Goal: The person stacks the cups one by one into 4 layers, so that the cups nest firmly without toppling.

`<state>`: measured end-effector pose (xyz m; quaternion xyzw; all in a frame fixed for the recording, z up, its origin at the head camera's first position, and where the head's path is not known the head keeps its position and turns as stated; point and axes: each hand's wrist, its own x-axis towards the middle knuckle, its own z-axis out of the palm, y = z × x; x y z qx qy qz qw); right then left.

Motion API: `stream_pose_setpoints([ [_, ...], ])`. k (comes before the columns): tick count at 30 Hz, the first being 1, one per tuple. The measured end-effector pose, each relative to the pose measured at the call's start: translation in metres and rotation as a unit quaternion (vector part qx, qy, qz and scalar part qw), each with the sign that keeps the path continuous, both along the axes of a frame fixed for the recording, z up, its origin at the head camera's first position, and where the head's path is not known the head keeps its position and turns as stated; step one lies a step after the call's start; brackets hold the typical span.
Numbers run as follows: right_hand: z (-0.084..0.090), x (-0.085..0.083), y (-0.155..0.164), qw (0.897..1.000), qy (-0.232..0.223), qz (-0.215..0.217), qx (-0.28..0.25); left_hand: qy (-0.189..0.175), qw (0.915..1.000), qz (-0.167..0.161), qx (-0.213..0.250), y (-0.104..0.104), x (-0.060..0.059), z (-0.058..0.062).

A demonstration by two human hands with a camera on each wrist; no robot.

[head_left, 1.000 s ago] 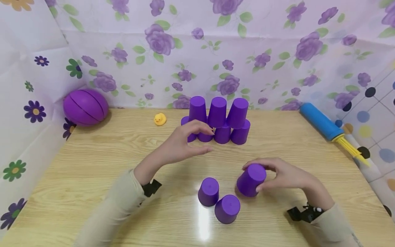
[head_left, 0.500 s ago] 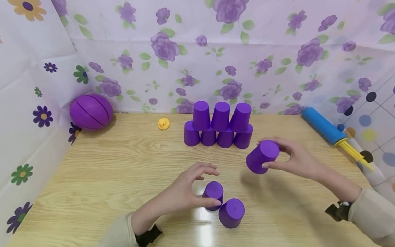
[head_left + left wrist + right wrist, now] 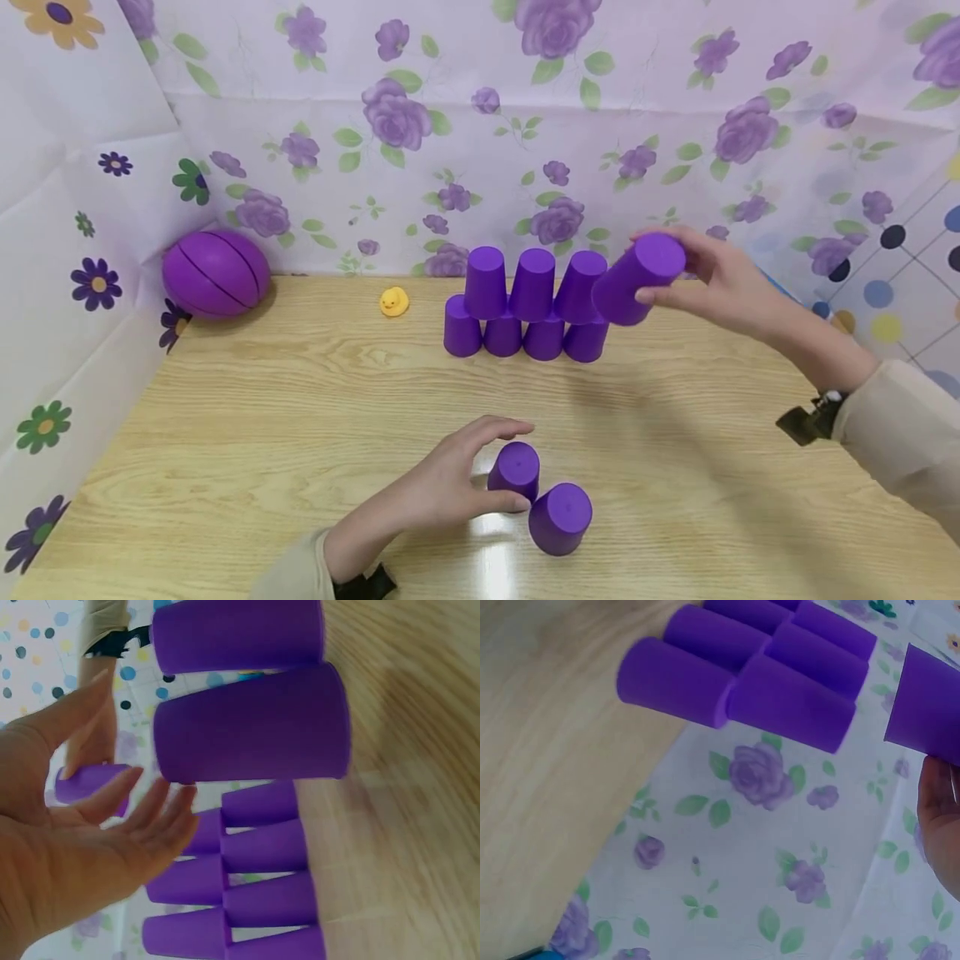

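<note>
My right hand (image 3: 723,283) grips a purple plastic cup (image 3: 637,279), upside down and slightly tilted, raised beside the right end of a cup stack. That stack has a lower row of several inverted cups (image 3: 503,335) with three more (image 3: 535,285) on top. In the right wrist view, the held cup (image 3: 930,705) is apart from the stacked cups (image 3: 791,701). My left hand (image 3: 450,483) is spread around a standing inverted cup (image 3: 516,468), thumb and fingers on either side; in the left wrist view its fingers look uncurled. Another inverted cup (image 3: 560,518) stands just right of that one.
On the wooden table (image 3: 262,433), a yellow toy duck (image 3: 393,302) sits left of the stack. A purple ball (image 3: 216,273) lies in the back left corner. A blue pump, mostly hidden by the right arm, is at the right. Flowered sheeting (image 3: 300,217) hangs behind.
My right hand has lifted the cup from the table and carried it up and back to the stack's right end. My left hand has drawn back from the stack to the front cups.
</note>
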<state>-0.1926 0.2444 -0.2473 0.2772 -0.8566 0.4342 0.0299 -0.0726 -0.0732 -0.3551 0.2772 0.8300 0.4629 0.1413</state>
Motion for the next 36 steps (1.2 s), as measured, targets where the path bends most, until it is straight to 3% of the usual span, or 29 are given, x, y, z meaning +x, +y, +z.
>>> stream_pose_setpoints([
  [7,0.016,-0.031,-0.012,0.998,-0.002,-0.034,-0.047,-0.013,0.9986,-0.045,-0.022,-0.001,-0.006,-0.007],
  [11,0.017,-0.049,-0.020,0.997,-0.024,-0.045,-0.063,-0.011,0.9984,-0.037,-0.042,0.000,-0.006,-0.013],
  [16,0.008,-0.066,-0.036,0.993,-0.051,-0.036,-0.096,-0.006,0.9988,-0.035,-0.034,-0.001,-0.006,-0.019],
  [23,0.000,-0.074,-0.055,0.992,-0.080,-0.007,-0.095,-0.027,0.9985,-0.045,-0.018,-0.001,-0.010,-0.020],
  [30,-0.008,-0.078,-0.063,0.993,-0.088,-0.005,-0.072,-0.058,0.9974,-0.043,0.004,0.001,-0.011,-0.021],
  [36,-0.017,-0.080,-0.069,0.993,-0.081,-0.012,-0.090,-0.062,0.9974,-0.036,0.006,0.001,-0.011,-0.022],
])
